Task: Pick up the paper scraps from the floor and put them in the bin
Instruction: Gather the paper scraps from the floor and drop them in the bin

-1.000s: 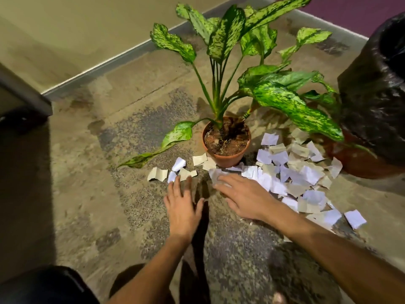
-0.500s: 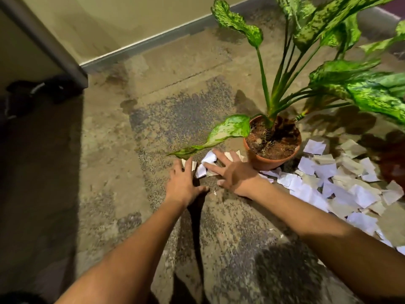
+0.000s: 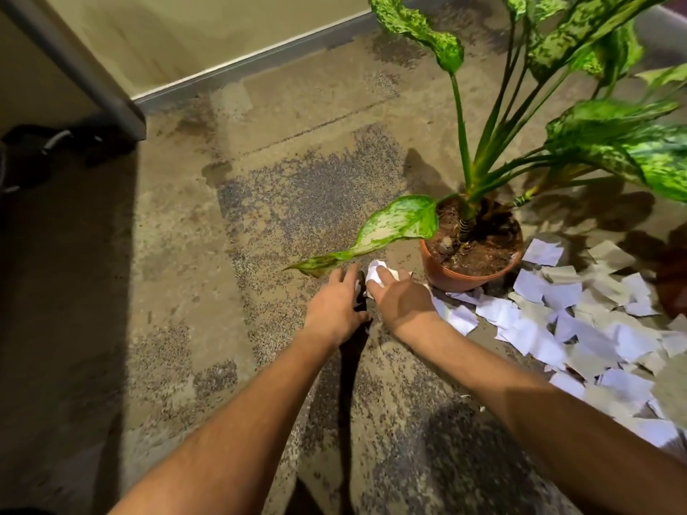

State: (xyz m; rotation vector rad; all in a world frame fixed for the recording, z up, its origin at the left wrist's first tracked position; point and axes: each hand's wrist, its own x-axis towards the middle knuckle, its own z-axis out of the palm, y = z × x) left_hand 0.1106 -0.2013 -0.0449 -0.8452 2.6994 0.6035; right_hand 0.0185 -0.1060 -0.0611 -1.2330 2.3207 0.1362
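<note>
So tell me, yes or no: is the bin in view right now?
No. Only the potted plant, paper scraps and both hands show on the floor.

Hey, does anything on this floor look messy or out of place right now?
Yes. Torn paper scraps litter the carpet right of the potted plant, with a few more under the right hand beside the left hand. One plant leaf droops onto the floor.
</note>
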